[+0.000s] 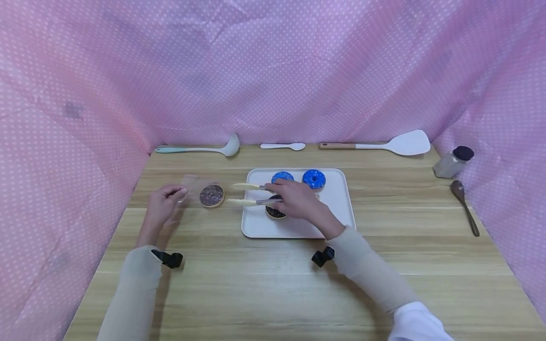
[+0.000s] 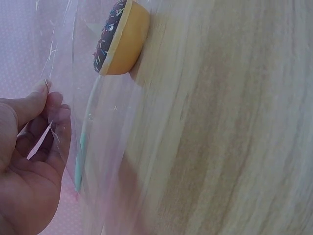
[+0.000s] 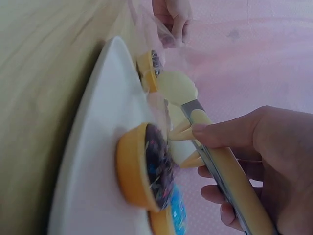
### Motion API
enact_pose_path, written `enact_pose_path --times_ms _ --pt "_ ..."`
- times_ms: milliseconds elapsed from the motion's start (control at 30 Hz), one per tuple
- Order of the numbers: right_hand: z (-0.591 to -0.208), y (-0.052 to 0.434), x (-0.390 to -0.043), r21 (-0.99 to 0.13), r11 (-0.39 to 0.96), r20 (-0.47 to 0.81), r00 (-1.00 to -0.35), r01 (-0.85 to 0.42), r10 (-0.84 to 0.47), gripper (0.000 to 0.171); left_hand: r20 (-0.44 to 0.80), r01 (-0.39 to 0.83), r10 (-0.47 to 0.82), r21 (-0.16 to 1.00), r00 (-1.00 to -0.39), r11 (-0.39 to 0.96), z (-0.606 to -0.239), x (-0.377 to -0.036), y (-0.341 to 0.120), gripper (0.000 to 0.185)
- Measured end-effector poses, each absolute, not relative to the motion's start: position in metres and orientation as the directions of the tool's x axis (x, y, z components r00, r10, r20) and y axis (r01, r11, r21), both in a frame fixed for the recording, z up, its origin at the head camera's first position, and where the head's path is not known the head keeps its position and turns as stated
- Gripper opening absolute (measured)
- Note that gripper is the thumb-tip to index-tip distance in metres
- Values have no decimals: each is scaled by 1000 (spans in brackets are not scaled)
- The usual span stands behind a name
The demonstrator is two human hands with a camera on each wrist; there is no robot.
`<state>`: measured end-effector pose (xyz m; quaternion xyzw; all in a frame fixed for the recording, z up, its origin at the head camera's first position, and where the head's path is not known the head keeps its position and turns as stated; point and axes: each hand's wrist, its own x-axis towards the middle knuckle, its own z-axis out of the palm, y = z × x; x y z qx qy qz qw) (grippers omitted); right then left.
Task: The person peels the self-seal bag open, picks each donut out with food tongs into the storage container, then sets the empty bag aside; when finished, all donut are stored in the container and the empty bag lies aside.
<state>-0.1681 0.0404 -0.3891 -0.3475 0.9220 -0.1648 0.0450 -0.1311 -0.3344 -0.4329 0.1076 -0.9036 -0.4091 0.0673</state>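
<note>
On the wooden surface (image 1: 273, 284), left of the white tray (image 1: 341, 208), a chocolate donut with sprinkles (image 1: 212, 195) lies flat inside a clear plastic bag (image 1: 189, 184). The left hand (image 1: 163, 205) is at the bag's left end, its fingers (image 2: 46, 117) curled and pinching the thin film between thumb and fingertips, as the left wrist view shows; the donut sits just beyond those fingers, apart from them, with the bag's film stretching between.

Over the tray's left part, the right hand (image 1: 296, 199) grips a pair of tongs (image 1: 251, 194), its fingers (image 3: 230, 134) and thumb wrapped round the handles. The two cream tips of the tongs point left, toward the bagged donut, and stand a little apart with nothing between them; they end just short of that donut. Directly under the right hand a second chocolate donut (image 1: 275, 211) rests on the tray, close beneath the tongs. Two blue-iced donuts (image 1: 314, 179) sit side by side at the tray's far edge.

Along the back of the surface lie a ladle (image 1: 200, 149), a small white spoon (image 1: 283, 146) and a white spatula (image 1: 384, 144); at the right stand a dark-capped jar (image 1: 453, 162) and a brown spoon (image 1: 465, 201).
</note>
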Motion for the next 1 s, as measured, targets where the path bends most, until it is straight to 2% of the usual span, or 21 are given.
enact_pose_path --times_ms 233,633,1000 --pt "-384 17 -175 -288 723 -16 -752 -628 -659 49 42 -130 -248 758 -968 639 -432 -132 -335 35" --pt "-390 -9 -179 -306 753 -120 -761 -583 -638 56 64 -94 -225 774 -972 626 -434 -132 -337 34" --pt "-395 -27 -179 -307 757 -123 -764 -577 -633 61 79 -73 -214 781 -974 620 -437 -131 -337 32"
